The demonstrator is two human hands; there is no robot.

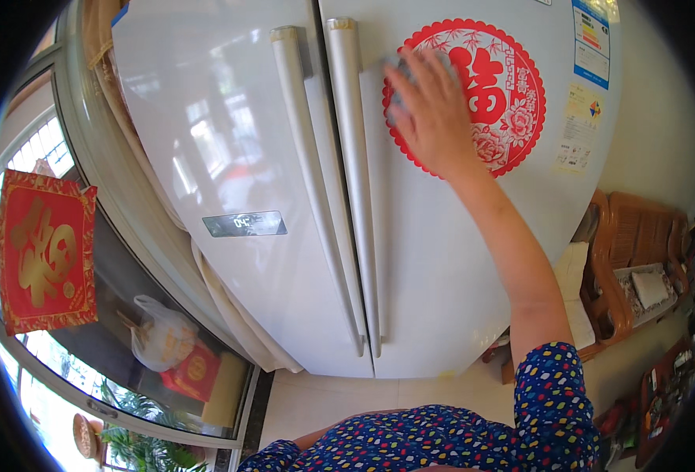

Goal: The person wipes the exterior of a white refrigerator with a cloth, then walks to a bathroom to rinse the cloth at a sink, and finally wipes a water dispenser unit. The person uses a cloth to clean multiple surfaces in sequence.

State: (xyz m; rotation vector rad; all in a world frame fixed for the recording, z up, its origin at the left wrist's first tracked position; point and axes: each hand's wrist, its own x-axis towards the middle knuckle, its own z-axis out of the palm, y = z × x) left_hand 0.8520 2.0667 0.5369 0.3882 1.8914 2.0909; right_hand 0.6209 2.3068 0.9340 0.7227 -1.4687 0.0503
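My right hand [441,127] is spread flat over a grey cloth [395,98] on the right door of a white refrigerator [441,259]. Beneath the cloth is the left part of a round red-and-white paper-cut style sticker [530,133], and my fingers and palm cover some of it. The cloth looks bunched, and its edges are blurred. Just left of the hand runs the right door's long silver handle [353,147], with a matching handle [306,147] on the left door. My left hand is out of view.
A lit display panel [244,224] is set in the left door. Labels [591,44] line the right door's edge. At left are a glass sliding door [147,259], a red hanging decoration [49,253] and a plastic bag [161,336]. A carved wooden sofa [613,283] stands at right.
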